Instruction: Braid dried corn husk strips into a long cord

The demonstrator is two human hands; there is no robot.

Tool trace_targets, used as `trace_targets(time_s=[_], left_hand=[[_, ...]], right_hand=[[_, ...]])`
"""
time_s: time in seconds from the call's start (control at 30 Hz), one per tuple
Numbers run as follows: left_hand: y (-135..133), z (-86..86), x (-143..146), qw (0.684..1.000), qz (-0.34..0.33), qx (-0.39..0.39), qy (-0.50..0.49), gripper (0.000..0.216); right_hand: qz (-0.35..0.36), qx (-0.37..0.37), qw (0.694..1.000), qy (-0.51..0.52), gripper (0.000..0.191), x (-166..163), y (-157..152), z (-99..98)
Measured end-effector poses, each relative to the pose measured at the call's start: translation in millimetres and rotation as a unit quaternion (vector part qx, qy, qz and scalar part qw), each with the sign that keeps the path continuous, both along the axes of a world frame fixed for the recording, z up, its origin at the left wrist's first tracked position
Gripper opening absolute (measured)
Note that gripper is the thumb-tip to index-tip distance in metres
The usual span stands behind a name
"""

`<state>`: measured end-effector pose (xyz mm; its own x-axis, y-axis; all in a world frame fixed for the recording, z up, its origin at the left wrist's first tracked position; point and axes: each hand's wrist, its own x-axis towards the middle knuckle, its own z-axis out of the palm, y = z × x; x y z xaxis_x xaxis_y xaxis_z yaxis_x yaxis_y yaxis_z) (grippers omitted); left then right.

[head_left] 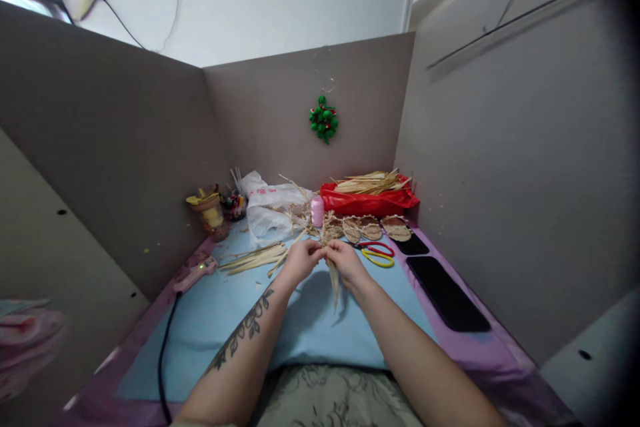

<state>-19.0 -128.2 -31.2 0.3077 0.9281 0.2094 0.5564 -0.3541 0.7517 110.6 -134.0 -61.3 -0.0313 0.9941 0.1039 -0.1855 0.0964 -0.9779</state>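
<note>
Left hand (300, 260): fingers pinching the top of the straw bundle (334, 282)
Right hand (347, 261): pinching the same bundle, just beside the left
Straw bundle: held over the blue mat (210, 320) on the bench (493, 353), ends hanging down
Risk: dry strands could snap or slip loose if the pinch twists hard or slackens

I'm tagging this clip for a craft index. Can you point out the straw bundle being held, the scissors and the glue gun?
straw bundle (334, 283), head view, loose ends hanging down.
scissors (378, 254), head view, red and yellow handles.
glue gun (196, 273), head view, pink body.
</note>
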Motion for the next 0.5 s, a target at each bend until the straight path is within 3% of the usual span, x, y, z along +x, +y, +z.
trace_targets(time_s=[0.17, 0.3, 0.5], left_hand=[[-3, -0.2, -1, 1.000, 0.011, -0.018, -0.001, 0.019], [-4, -0.8, 1, 0.998, -0.011, -0.050, -0.040, 0.017], [-10, 0.3, 1, 0.992, 0.040, 0.095, 0.076, 0.019]], right_hand=[[-0.032, 0.066, 0.990, -0.122, 0.012, 6, 5, -2.2], [-0.017, 0.087, 0.988, -0.127, 0.012, 9, 6, -1.3], [0.029, 0.026, 0.998, -0.059, 0.019, 19, 5, 4.9]])
